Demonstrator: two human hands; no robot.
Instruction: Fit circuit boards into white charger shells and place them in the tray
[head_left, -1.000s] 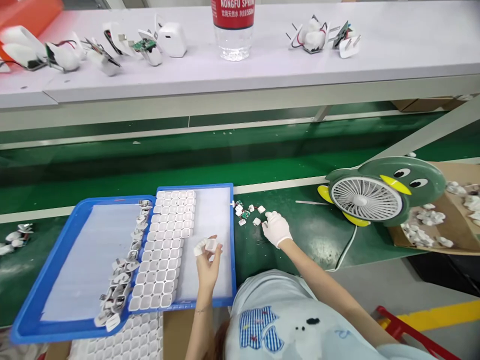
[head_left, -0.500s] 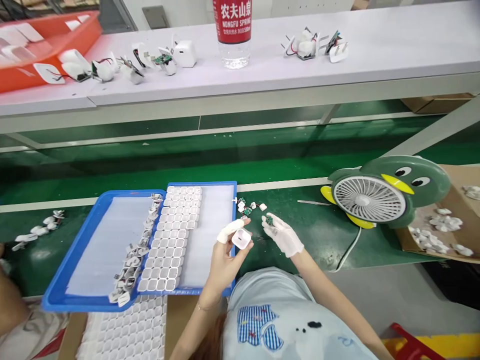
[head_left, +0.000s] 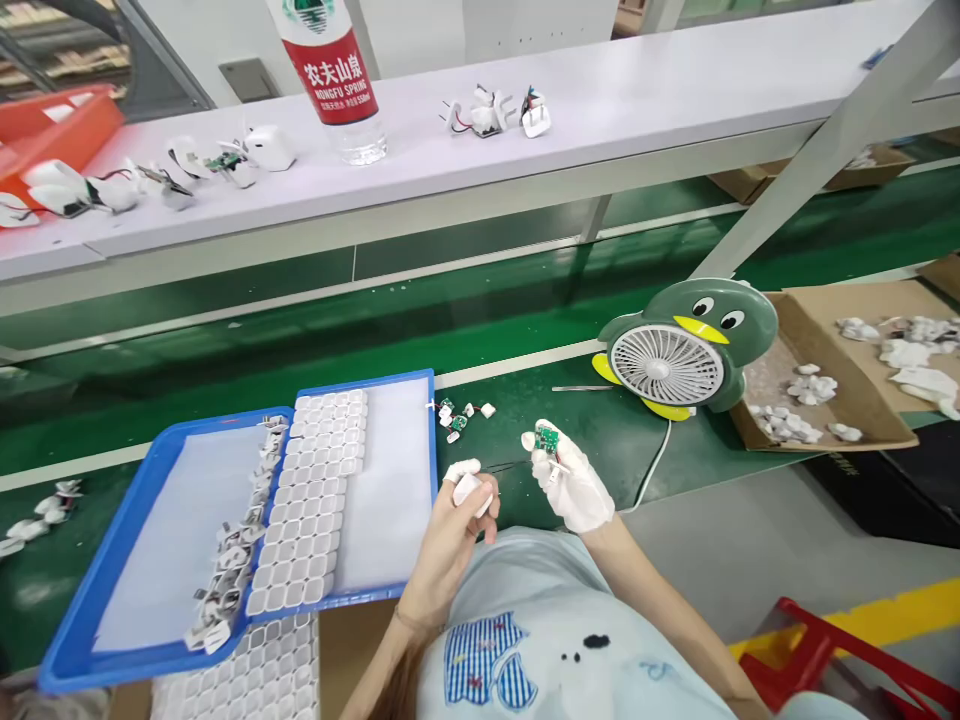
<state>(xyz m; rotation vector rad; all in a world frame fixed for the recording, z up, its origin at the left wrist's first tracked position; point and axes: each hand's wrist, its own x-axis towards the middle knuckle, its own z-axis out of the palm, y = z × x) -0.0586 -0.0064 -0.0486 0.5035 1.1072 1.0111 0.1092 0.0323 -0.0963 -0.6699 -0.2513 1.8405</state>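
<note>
Clamped in the left hand (head_left: 454, 520) is a white housing (head_left: 472, 495); the gloved right hand (head_left: 577, 490) pinches a green circuit board (head_left: 547, 440).
Both parts stay separate over the table (head_left: 517, 385), near its front edge, so this pair looks unfinished. Loose wired boards (head_left: 459, 422) beside the right tray's (head_left: 390, 480) right edge lie untouched, seemingly left to handle. Rows of housings (head_left: 307, 500) line that tray's left edge; plug parts (head_left: 225, 590) line the left tray's (head_left: 165, 520) right edge, their completeness unclear.

we see bright, even light on the right hand (head_left: 576, 486), whitish glare on the shelf (head_left: 652, 85) beyond it, dimmer shade beneath, and stretched, softened picture edges.
</note>
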